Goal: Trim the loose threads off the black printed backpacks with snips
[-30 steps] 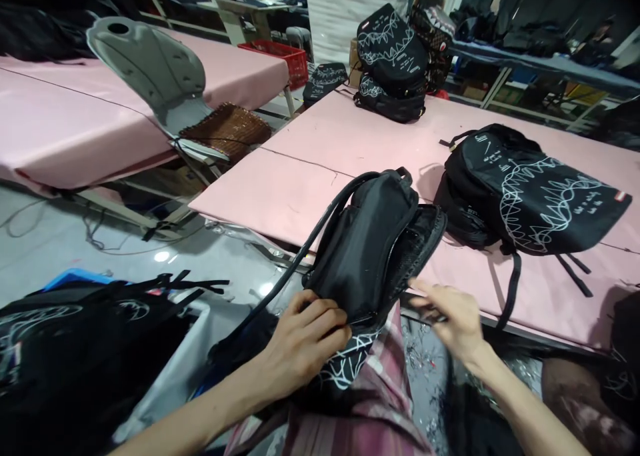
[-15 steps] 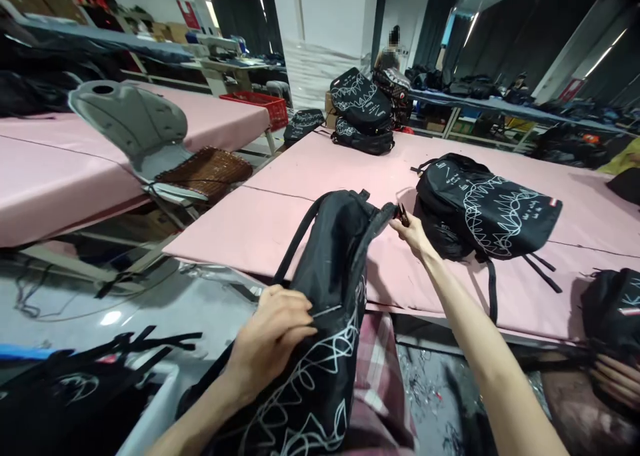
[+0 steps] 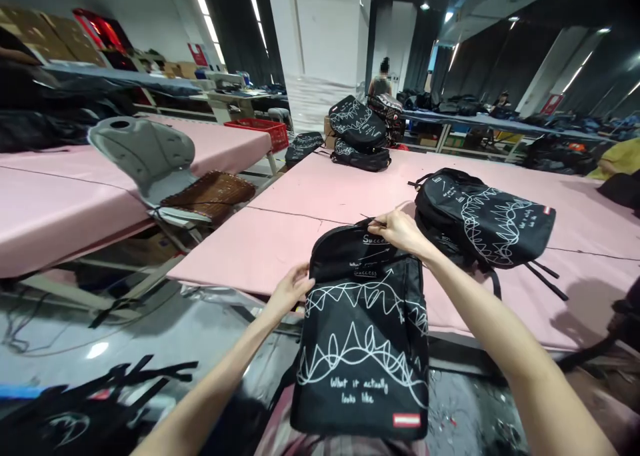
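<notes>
A black backpack (image 3: 363, 336) with white scribble print hangs upright in front of me, its printed front facing me, over the near edge of the pink table (image 3: 300, 209). My left hand (image 3: 293, 288) grips its upper left side, fingers closed on the fabric. My right hand (image 3: 400, 233) is closed on the top edge of the backpack, near the zipper. A second backpack (image 3: 490, 219) of the same print lies flat on the table just right of my right hand.
A stack of backpacks (image 3: 360, 133) sits at the table's far end, with a person standing behind it. A grey chair with a woven seat (image 3: 165, 169) stands left, beside another pink table (image 3: 55, 196). A red crate (image 3: 260, 131) is farther back. Black bags (image 3: 75, 416) lie at lower left.
The backpack has been turned from side-on to front-facing and lifted upright. My right hand moved from the zipper end to the bag's top; my left hand shifted up to the upper left side.
</notes>
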The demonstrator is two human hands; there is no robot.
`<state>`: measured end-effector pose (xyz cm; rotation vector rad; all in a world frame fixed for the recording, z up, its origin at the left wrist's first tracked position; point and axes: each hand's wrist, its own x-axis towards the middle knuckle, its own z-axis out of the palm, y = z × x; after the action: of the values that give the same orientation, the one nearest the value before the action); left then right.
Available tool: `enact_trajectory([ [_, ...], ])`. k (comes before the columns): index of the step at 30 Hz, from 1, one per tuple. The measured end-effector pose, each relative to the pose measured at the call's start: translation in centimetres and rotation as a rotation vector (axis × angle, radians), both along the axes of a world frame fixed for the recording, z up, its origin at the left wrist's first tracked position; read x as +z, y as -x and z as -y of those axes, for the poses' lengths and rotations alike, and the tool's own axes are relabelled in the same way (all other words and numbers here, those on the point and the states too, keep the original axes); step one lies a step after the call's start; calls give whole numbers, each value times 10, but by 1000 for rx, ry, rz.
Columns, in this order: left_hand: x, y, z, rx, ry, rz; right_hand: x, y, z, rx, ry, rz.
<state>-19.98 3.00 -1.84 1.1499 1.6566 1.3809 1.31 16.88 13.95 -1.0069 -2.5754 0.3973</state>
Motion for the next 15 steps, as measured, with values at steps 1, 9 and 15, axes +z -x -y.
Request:
enact_trajectory([
  [1, 10, -4, -12, 21, -68, -55, -4, 7, 0, 7, 4, 12],
  [9, 55, -6, -72, -156, -48, 177, -21, -36, -36, -87, 226, -17],
  [15, 51, -8, -84, -106, -57, 230, -47, -83, -32, -251, 527, -436],
])
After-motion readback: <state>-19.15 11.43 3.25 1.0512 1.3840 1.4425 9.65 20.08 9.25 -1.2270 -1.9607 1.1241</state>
